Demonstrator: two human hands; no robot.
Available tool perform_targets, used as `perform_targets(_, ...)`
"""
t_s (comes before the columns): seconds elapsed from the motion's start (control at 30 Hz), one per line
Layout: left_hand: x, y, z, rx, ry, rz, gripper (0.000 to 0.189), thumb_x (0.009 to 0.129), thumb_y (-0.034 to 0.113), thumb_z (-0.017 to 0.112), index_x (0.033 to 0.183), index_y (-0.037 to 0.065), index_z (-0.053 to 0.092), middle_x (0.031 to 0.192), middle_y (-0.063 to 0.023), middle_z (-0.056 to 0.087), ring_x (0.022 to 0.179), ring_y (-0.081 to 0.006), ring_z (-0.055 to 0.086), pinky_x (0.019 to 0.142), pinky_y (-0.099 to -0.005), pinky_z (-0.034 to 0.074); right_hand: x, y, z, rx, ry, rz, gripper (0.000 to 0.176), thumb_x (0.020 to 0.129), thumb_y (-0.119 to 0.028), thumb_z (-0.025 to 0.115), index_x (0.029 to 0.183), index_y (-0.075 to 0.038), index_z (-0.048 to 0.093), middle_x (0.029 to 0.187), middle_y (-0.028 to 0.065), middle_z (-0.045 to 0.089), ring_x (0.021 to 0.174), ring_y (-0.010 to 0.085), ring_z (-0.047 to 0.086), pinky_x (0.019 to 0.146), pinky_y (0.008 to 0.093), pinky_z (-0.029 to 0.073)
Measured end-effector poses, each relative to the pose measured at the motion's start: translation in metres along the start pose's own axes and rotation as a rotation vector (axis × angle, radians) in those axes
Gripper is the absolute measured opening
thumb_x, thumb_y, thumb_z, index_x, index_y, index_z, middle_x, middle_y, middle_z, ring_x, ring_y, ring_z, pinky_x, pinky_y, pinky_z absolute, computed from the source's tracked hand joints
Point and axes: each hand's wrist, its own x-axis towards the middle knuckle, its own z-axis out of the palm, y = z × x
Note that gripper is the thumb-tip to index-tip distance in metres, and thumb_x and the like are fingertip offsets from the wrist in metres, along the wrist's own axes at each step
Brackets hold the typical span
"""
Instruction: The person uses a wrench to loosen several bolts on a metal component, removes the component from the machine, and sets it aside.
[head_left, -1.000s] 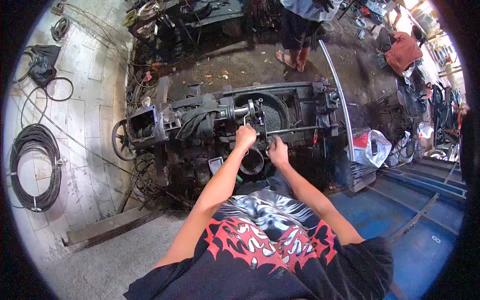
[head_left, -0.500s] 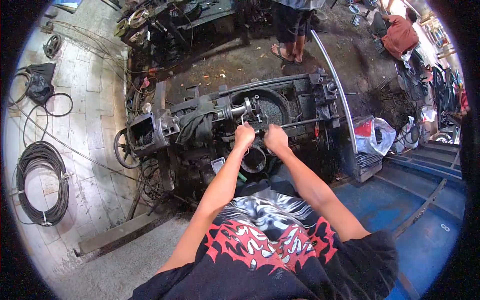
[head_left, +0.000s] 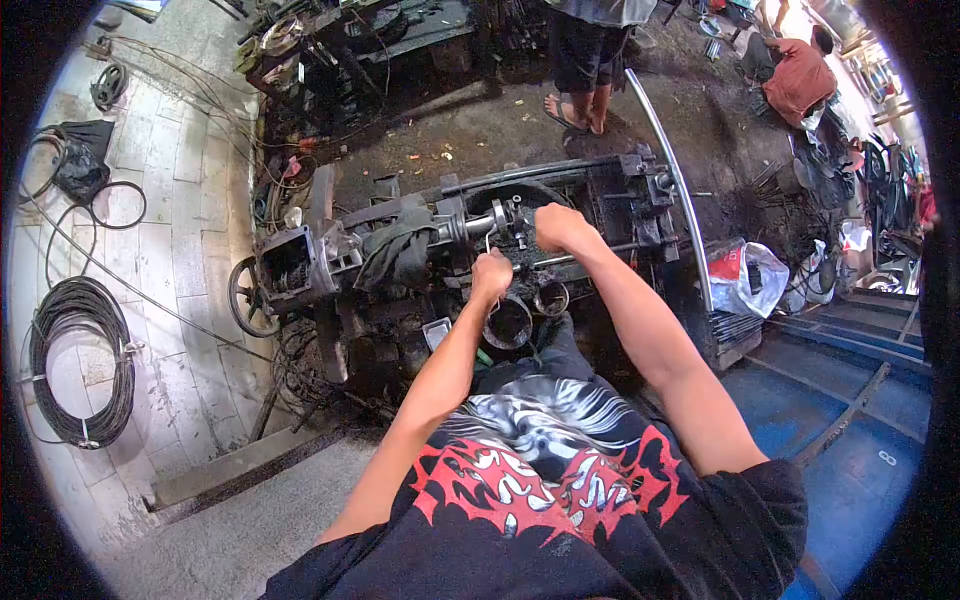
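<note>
A dark, greasy lathe [head_left: 440, 190] lies across the view in front of me. My left hand [head_left: 492, 276] is closed round a thin bent metal rod [head_left: 489, 243] that rises from the fist toward the spindle. My right hand [head_left: 565, 229] is a closed fist just right of the tool post [head_left: 519, 222]; whatever its fingers grip is hidden. Left of the tool post sits a shiny round metal flange [head_left: 498, 216] on the spindle. A dark grey cloth [head_left: 405, 250] drapes over the machine farther left.
Metal rings [head_left: 508, 322] are below my hands. A long pale pipe [head_left: 676, 185] slants past the lathe's right end, beside a plastic sack [head_left: 748, 278]. One person [head_left: 590, 60] stands beyond the lathe; another [head_left: 800, 80] crouches farther right. Coiled cable [head_left: 120, 370] lies left.
My right hand has moved up and slightly right, from beside my left hand to beside the tool post. My left hand stays nearly in place with the rod.
</note>
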Motion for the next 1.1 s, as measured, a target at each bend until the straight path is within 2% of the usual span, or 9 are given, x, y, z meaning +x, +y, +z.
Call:
perform_targets(0.2,-0.018,0.012,-0.006,-0.004,0.044,0.021,0.057,0.098,0.033,0.037,0.084,-0.014,0.065,0.075,-0.0296,0.066,0.066,-0.0386,0.068,0.067,-0.0462,0.054,0.038,-0.004,-0.028,-0.077,-0.149,-0.035,0.031,0.060,-0.006,0.061,0.088,-0.004,0.073,0.094,0.0202,0.070,0.090,0.0343,0.069,0.074,0.0449,0.055)
perform_targets(0.5,-0.017,0.012,-0.008,0.009,0.018,0.021,0.057,0.099,0.033,0.035,0.084,-0.014,0.065,0.079,-0.0317,0.066,0.077,-0.0414,0.068,0.075,-0.0486,0.053,0.064,-0.011,-0.020,-0.160,-0.263,-0.006,0.030,0.056,-0.003,0.061,0.083,-0.002,0.073,0.094,0.0205,0.070,0.087,0.0334,0.070,0.070,0.0431,0.055)
perform_targets(0.57,0.004,-0.007,0.005,0.045,0.039,0.062,0.058,0.099,0.034,0.036,0.087,-0.015,0.064,0.079,-0.0308,0.066,0.070,-0.0400,0.068,0.069,-0.0474,0.053,0.052,-0.010,-0.014,-0.067,-0.159,-0.116,0.026,0.062,-0.003,0.056,0.083,0.004,0.071,0.082,0.0256,0.068,0.077,0.0344,0.071,0.064,0.0445,0.055)
perform_targets(0.63,0.017,-0.015,0.012,0.078,0.062,0.108,0.058,0.100,0.035,0.037,0.089,-0.016,0.062,0.079,-0.0299,0.066,0.063,-0.0386,0.068,0.062,-0.0462,0.054,0.039,-0.012,0.015,0.065,0.031,-0.012,0.024,0.067,-0.008,0.060,0.085,0.004,0.071,0.091,0.0265,0.068,0.086,0.0371,0.069,0.074,0.0473,0.055)
perform_targets(0.7,0.020,-0.017,0.016,0.029,0.033,0.026,0.054,0.098,0.033,0.037,0.094,-0.012,0.066,0.099,-0.0366,0.062,0.101,-0.0468,0.061,0.090,-0.0509,0.047,0.008,-0.024,0.029,0.267,0.193,0.093,0.021,0.071,-0.010,0.060,0.083,0.004,0.070,0.094,0.0285,0.066,0.090,0.0415,0.067,0.079,0.0492,0.054)
perform_targets(0.83,0.009,-0.012,0.011,0.043,0.014,0.000,0.054,0.098,0.033,0.037,0.096,-0.013,0.065,0.100,-0.0365,0.062,0.103,-0.0474,0.060,0.092,-0.0507,0.046,-0.006,-0.033,0.080,0.261,0.358,0.055,0.020,0.081,-0.012,0.054,0.082,0.004,0.067,0.085,0.0269,0.067,0.082,0.0432,0.067,0.076,0.0498,0.054)
perform_targets(0.9,0.022,-0.026,0.020,0.172,0.218,0.264,0.057,0.098,0.035,0.039,0.096,-0.016,0.062,0.090,-0.0344,0.065,0.075,-0.0445,0.068,0.069,-0.0487,0.054,-0.005,-0.028,0.114,0.297,0.484,0.146,0.017,0.082,-0.009,0.054,0.093,0.003,0.059,0.083,0.0263,0.067,0.080,0.0428,0.067,0.074,0.0504,0.054)
perform_targets(0.93,0.015,-0.019,0.017,0.129,0.170,0.197,0.056,0.098,0.035,0.039,0.097,-0.016,0.063,0.093,-0.0345,0.065,0.080,-0.0458,0.067,0.074,-0.0491,0.053,-0.014,-0.023,0.123,0.359,0.463,0.099,0.021,0.081,-0.008,0.053,0.098,0.003,0.050,0.081,0.0299,0.064,0.080,0.0463,0.065,0.072,0.0567,0.050)
perform_targets(1.1,-0.002,-0.001,0.002,-0.016,0.003,-0.003,0.057,0.098,0.035,0.038,0.096,-0.016,0.062,0.096,-0.0355,0.064,0.091,-0.0476,0.064,0.083,-0.0502,0.050,-0.050,-0.013,0.152,0.425,0.448,0.119,0.021,0.086,-0.010,0.050,0.105,0.000,0.055,0.078,0.0307,0.063,0.077,0.0473,0.063,0.070,0.0579,0.049)
